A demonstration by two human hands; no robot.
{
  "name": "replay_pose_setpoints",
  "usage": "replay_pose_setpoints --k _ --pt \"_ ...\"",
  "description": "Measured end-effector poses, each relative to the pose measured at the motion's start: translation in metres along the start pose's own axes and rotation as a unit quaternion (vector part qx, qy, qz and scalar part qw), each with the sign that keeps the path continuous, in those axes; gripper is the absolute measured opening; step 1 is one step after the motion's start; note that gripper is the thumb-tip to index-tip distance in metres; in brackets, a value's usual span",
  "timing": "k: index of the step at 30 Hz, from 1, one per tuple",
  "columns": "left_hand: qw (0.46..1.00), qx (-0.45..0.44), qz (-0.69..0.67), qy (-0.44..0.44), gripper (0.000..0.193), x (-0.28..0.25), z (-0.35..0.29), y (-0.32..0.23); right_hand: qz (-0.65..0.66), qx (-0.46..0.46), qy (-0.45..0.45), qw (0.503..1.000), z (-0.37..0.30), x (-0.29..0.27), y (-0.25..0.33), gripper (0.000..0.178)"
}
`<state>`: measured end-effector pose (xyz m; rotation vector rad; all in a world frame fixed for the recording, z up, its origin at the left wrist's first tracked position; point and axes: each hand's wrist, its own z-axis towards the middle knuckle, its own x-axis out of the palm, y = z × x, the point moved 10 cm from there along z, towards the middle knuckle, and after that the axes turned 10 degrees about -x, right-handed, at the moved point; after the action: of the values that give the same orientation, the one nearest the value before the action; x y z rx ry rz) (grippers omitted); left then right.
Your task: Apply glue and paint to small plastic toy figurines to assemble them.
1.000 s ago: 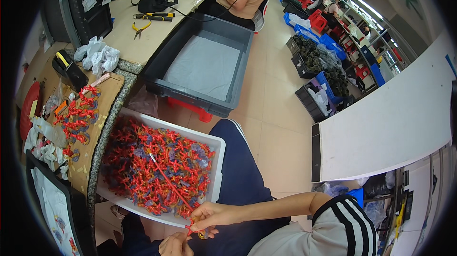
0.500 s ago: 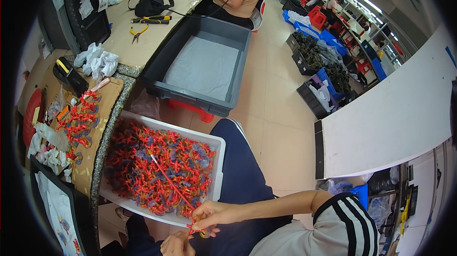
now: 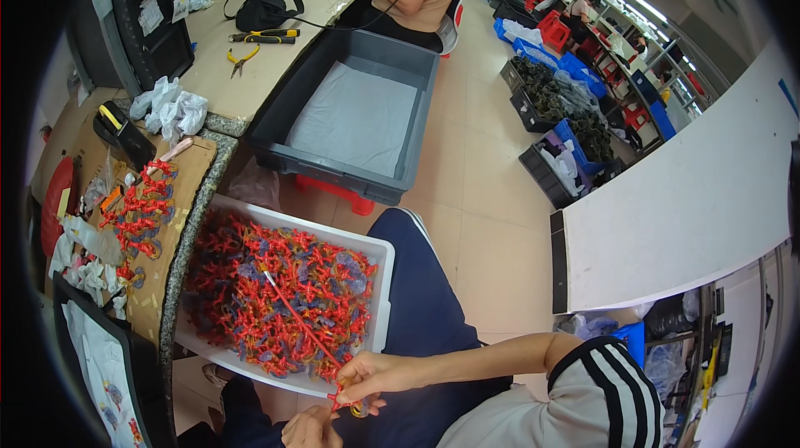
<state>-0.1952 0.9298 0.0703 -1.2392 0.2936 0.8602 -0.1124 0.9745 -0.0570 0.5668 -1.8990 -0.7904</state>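
In the head view, the right hand [image 3: 364, 373] is just beside the near right corner of a white tub [image 3: 380, 315]. Its grip pinches a small red figure [image 3: 337, 400] between thumb and fingers; an amber part [image 3: 359, 408] shows beneath. A thin red brush [image 3: 292, 308] slants from these fingers across the tub, its pale tip toward the middle. The left hand [image 3: 308, 429] is at the figure's lower end, fingers gathered; I cannot tell whether its grip is pinching it.

The tub is heaped with red figures bearing amber and purple pieces. To its left, more red figures [image 3: 143, 213] stand in rows near the right edge of the counter [image 3: 179, 223]. Crumpled white plastic [image 3: 171, 106] lies by the counter's far corner. Past the tub's far edge is a grey bin [image 3: 333, 166] on a red stool [image 3: 360, 203].
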Motion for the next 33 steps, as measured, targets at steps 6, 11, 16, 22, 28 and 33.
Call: replay_pose_setpoints --k 6,11,16,22,28,33 --pt "1.000 0.013 0.009 -0.003 0.014 0.000 -0.002 0.001 -0.002 0.000 0.000 1.000 0.000 0.001 0.001 0.023" --pt "1.000 0.017 0.013 0.008 0.014 0.000 -0.004 0.004 0.002 0.000 0.001 1.000 0.002 0.002 0.003 0.023" --pt "1.000 0.016 0.018 -0.011 0.012 -0.005 -0.005 0.004 0.009 -0.005 0.012 1.000 0.007 0.006 0.004 0.023" --pt "0.999 -0.004 0.027 0.028 0.012 -0.002 -0.002 0.008 -0.017 -0.001 0.025 1.000 0.012 0.007 0.007 0.023" --pt "0.999 0.009 0.033 0.014 0.010 -0.004 0.000 0.002 -0.005 0.004 0.022 1.000 0.009 0.007 0.007 0.023" --pt "0.999 0.010 0.031 0.018 0.009 -0.003 0.001 -0.001 0.000 0.008 0.015 1.000 0.006 0.005 0.008 0.024"
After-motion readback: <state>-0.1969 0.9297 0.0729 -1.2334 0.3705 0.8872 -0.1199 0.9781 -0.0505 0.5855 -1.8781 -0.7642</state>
